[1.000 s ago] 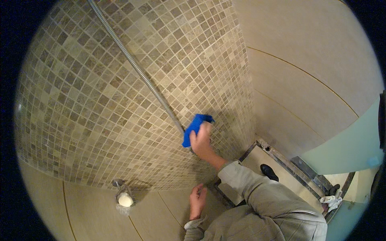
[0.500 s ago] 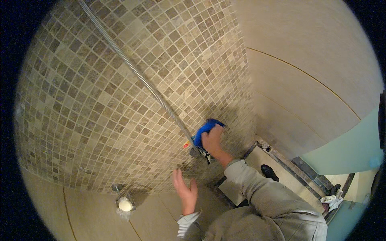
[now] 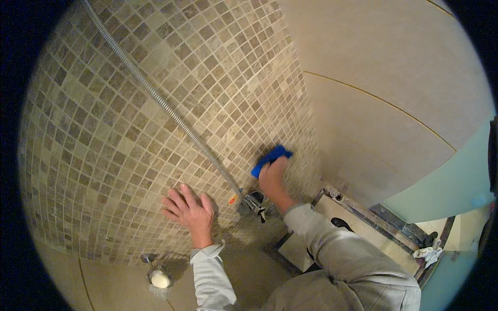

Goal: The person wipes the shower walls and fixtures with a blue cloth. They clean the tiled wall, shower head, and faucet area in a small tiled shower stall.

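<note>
Hands [image 3: 197,216] [image 3: 272,177] apart, left fingers [image 3: 188,194] spread

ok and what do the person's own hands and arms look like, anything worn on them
Both the left hand and the right hand are bare, without gloves. The left sleeve is long and pale grey, with a loose cuff at the wrist. The right sleeve looks grey-beige and creased, leaving some forearm uncovered. Finer detail on the right hand is blurred.
</note>
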A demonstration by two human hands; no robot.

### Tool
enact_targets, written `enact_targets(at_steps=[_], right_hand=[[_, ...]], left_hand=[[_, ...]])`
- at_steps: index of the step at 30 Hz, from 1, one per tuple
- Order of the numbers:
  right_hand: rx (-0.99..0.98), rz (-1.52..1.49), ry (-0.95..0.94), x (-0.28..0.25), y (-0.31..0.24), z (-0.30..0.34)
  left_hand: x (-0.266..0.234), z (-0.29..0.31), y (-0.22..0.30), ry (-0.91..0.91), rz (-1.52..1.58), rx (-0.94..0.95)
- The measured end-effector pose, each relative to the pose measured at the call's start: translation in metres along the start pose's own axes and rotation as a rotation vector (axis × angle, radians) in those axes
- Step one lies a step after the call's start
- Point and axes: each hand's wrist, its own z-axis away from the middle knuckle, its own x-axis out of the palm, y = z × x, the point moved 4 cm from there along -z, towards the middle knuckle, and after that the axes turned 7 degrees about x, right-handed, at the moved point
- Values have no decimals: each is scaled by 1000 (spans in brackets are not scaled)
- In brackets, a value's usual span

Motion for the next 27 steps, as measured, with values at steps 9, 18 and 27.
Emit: enact_targets(at_steps=[9,18,27], right_hand=[[-709,-54,-129,-53,-142,49],[-188,-121,127,-13,-15,-47],[-660,21,-68,-33,-129,31]], left_hand=[[5,14,-6,54,-112,38],[10,1,7,92,-89,40],[5,8,-1,84,-105,52]])
